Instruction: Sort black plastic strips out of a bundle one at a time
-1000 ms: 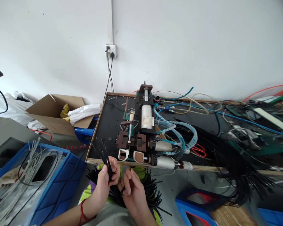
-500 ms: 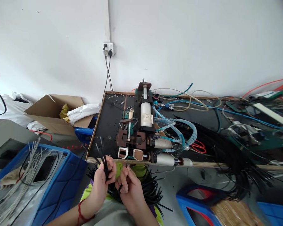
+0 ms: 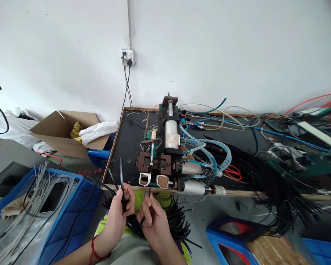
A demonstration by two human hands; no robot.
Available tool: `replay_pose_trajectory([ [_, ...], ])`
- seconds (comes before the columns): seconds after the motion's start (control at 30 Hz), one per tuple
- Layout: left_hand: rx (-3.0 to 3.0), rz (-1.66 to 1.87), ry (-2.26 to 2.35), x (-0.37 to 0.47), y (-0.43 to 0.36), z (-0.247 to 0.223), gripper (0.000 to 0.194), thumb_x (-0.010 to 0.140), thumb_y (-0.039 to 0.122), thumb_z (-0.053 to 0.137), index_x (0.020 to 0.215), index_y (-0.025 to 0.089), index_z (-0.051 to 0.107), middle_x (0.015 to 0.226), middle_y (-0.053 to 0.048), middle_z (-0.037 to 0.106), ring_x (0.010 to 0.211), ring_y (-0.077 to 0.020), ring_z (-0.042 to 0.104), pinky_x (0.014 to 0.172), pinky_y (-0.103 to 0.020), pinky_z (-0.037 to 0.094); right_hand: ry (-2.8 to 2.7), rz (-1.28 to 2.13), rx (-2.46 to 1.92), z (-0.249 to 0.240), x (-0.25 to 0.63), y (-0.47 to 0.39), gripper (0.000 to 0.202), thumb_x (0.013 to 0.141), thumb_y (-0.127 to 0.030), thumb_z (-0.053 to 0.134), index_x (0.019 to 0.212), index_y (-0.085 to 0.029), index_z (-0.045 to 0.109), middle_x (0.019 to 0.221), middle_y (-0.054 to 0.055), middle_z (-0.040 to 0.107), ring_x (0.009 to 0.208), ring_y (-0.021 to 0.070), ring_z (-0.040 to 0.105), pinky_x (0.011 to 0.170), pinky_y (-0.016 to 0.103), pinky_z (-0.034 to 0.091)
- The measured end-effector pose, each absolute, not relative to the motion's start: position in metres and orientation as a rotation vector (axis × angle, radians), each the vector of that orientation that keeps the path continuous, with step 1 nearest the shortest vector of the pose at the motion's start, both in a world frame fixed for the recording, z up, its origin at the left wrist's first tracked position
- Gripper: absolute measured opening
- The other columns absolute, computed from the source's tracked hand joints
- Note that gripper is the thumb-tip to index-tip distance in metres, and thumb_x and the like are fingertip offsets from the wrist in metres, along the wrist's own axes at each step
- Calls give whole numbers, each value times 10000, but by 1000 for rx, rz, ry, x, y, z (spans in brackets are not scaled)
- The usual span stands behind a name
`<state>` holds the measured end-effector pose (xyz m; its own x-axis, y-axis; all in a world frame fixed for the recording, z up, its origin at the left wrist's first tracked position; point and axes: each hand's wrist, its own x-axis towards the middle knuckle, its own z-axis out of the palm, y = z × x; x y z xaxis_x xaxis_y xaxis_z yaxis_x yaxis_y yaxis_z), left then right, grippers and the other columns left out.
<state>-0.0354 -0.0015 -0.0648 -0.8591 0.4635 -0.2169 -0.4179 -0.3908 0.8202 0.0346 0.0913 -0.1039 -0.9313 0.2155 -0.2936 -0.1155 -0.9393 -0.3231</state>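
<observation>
My left hand (image 3: 121, 206) is closed round several black cables (image 3: 122, 180), whose ends stick up past the fingers. Beside it, my right hand (image 3: 151, 215) pinches a single black cable (image 3: 149, 188) between thumb and fingertips. That cable's upper end points at the gap between the two front jaws of a pneumatic machine (image 3: 154, 163); its very tip is hard to make out. On my lap, below both hands, lies a bundle of black cables (image 3: 178, 222), partly hidden by the hands.
Blue air hoses (image 3: 223, 154) run right from the machine. A long black cable bundle (image 3: 276, 191) hangs over the bench's front edge (image 3: 245, 192). At left stands a blue crate (image 3: 68, 206) with white wires and a phone. A cardboard box (image 3: 55, 136) is behind it.
The cables in my left hand have shifted slightly and fan out differently. My right hand stays nearly in place with its cable at the jaws. The camera view has moved a little.
</observation>
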Motion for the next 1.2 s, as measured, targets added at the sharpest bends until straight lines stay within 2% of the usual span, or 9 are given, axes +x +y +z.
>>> replay_pose_trajectory([
  [0.3, 35, 2204, 1330, -36, -2, -66, 524, 869, 680, 722, 725, 195, 586, 550, 73, 381, 481, -95, 255, 434, -209, 235, -427, 2900, -505, -102, 33, 92, 384, 862, -458, 854, 711, -205, 607, 372, -102, 448, 395, 90, 149, 455, 226, 241],
  [0.57, 56, 2178, 1333, -37, -1, -70, 534, 889, 695, 685, 746, 191, 580, 550, 82, 356, 478, -88, 215, 432, -206, 197, -407, 2902, -521, -101, 34, 94, 401, 845, -456, 869, 695, -205, 594, 365, -105, 426, 396, 85, 134, 436, 216, 227],
  [0.73, 84, 2175, 1341, -37, -1, -70, 543, 889, 716, 674, 761, 211, 522, 566, 94, 334, 477, -83, 178, 426, -199, 183, -445, 2894, -537, -101, 34, 94, 404, 865, -464, 843, 699, -211, 575, 370, -110, 412, 399, 88, 127, 437, 215, 234],
  [0.93, 104, 2231, 1442, -32, -3, -69, 457, 932, 636, 705, 856, 230, 510, 598, 97, 378, 489, -83, 238, 454, -192, 239, -542, 2847, -570, -98, 35, 94, 431, 836, -502, 856, 704, -219, 559, 379, -120, 386, 402, 87, 132, 437, 220, 231],
  [1.07, 144, 2258, 1474, -29, -8, -75, 397, 950, 584, 718, 899, 230, 545, 575, 110, 355, 474, -78, 226, 458, -204, 223, -691, 2747, -602, -100, 33, 93, 437, 853, -549, 824, 720, -224, 565, 396, -129, 373, 397, 80, 145, 458, 226, 266],
  [1.2, 174, 2273, 1501, -25, -14, -79, 357, 957, 541, 730, 904, 219, 586, 560, 101, 366, 471, -83, 259, 459, -220, 232, -940, 2541, -613, -102, 38, 89, 449, 885, -593, 781, 715, -207, 629, 405, -96, 438, 399, 76, 266, 484, 224, 281],
])
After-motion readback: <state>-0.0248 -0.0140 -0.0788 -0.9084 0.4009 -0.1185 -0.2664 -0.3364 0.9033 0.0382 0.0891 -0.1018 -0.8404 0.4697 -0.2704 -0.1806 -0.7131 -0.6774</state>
